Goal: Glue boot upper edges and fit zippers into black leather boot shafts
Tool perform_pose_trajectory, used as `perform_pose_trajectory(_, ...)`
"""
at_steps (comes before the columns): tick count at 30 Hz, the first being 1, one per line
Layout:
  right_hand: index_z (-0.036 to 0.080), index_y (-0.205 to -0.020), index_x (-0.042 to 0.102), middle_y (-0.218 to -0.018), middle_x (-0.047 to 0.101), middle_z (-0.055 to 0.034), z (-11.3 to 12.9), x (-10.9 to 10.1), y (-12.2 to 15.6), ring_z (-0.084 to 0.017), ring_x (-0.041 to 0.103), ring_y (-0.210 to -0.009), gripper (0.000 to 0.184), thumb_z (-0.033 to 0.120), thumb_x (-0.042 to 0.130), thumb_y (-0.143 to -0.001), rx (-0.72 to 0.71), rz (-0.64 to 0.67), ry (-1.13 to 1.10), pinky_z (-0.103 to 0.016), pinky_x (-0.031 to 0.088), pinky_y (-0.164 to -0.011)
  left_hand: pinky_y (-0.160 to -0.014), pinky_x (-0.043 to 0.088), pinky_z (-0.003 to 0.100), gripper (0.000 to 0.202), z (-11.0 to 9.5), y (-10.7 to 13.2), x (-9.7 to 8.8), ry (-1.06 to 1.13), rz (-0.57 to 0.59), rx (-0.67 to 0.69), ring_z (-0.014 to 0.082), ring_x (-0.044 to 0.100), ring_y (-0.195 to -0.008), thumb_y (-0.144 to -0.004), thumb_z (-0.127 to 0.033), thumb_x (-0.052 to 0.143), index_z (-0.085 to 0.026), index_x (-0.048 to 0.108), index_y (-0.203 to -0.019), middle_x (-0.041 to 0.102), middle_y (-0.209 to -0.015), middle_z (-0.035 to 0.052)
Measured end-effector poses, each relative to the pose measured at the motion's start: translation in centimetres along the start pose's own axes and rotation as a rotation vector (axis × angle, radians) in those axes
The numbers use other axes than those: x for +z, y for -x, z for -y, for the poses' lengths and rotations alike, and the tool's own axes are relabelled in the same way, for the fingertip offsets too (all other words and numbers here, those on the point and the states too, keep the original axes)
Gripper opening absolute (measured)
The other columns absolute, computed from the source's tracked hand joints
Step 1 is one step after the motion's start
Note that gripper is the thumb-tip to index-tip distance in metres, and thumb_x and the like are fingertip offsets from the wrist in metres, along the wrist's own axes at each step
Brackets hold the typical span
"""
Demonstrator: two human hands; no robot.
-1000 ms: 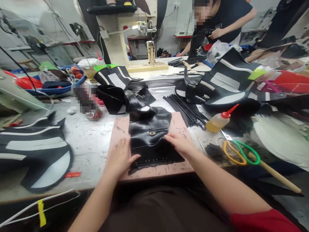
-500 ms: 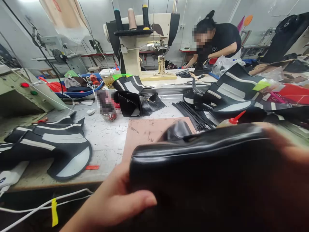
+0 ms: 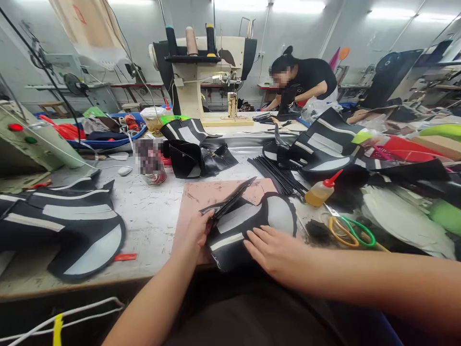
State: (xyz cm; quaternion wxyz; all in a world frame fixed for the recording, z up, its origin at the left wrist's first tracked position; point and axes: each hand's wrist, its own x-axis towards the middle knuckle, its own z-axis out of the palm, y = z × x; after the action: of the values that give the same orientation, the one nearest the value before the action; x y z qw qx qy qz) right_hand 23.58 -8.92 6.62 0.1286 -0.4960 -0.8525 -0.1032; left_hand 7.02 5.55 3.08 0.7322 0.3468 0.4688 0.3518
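Observation:
A black leather boot upper [image 3: 239, 223] with pale backing patches lies over a pinkish board [image 3: 192, 197] at the table's front edge. At its left side, my left hand [image 3: 202, 229] pinches the raised, folded leather edge between thumb and fingers. My right hand [image 3: 275, 247] lies flat on the lower part of the upper, palm down with fingers stretched out. Right of the upper are scissors [image 3: 351, 231] with orange and green handles, and a small bottle [image 3: 320, 193] of yellowish liquid with a red nozzle.
More boot uppers [image 3: 82, 216] lie at the left, with others [image 3: 317, 144] at the right. A bundle of black strips [image 3: 275, 175] is behind the board. Farther back stands a sewing machine [image 3: 187, 86]; a co-worker [image 3: 306, 79] bends over work beyond it.
The boot upper has come down from close before the camera onto the board, its patched side now showing. My right hand has flattened on it; my left keeps hold of an edge.

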Motion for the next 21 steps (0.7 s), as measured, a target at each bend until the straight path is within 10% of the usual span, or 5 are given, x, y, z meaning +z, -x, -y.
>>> perform_pose_trajectory(6,0.011,-0.128,0.038,-0.122,0.053,-0.0168,-1.6,4.2,3.5,-0.029,0.044,-0.118,0.048,0.009,0.027,-0.081,0.008,-0.053,0.233,-0.052,0.040,-0.093,-0.051,0.046,0.019,0.016,-0.3,-0.8,-0.3,-0.019,0.029,-0.048,0.0092,0.058,-0.054,-0.060,-0.012,0.067,-0.014,0.062,-0.074,0.065,-0.065,-0.0009)
perform_pose_trajectory(12,0.018,-0.128,0.041,-0.127,0.048,-0.0182,-4.0,3.0,-0.6,-0.032,0.043,-0.119,0.045,0.009,0.039,-0.084,-0.053,0.036,0.368,-0.054,0.036,-0.093,-0.050,0.044,0.020,0.015,-0.2,-1.0,-0.2,-0.001,0.019,-0.060,0.0103,0.058,-0.051,-0.058,-0.013,0.069,-0.013,0.062,-0.072,0.064,-0.060,-0.0007)
perform_pose_trajectory(16,0.020,-0.129,0.042,-0.126,0.047,-0.0228,-2.9,-0.2,-3.7,-0.039,0.047,-0.112,0.048,0.015,0.047,-0.081,0.089,0.486,0.344,-0.064,0.034,-0.084,-0.053,0.045,0.022,0.017,-0.1,-0.2,0.0,0.028,0.013,-0.060,0.0115,0.058,-0.054,-0.058,-0.012,0.070,-0.013,0.062,-0.073,0.065,-0.062,0.0003)
perform_pose_trajectory(21,0.021,-0.133,0.038,-0.078,0.068,-0.0080,-4.2,-4.4,-5.5,-0.019,0.065,-0.065,0.061,0.009,0.049,-0.074,0.171,1.249,-0.227,-0.030,0.048,-0.062,-0.057,0.047,0.025,0.020,1.4,2.2,0.3,0.062,0.057,-0.112,0.0129,0.058,-0.057,-0.056,-0.015,0.071,-0.013,0.061,-0.073,0.066,-0.065,0.0017)
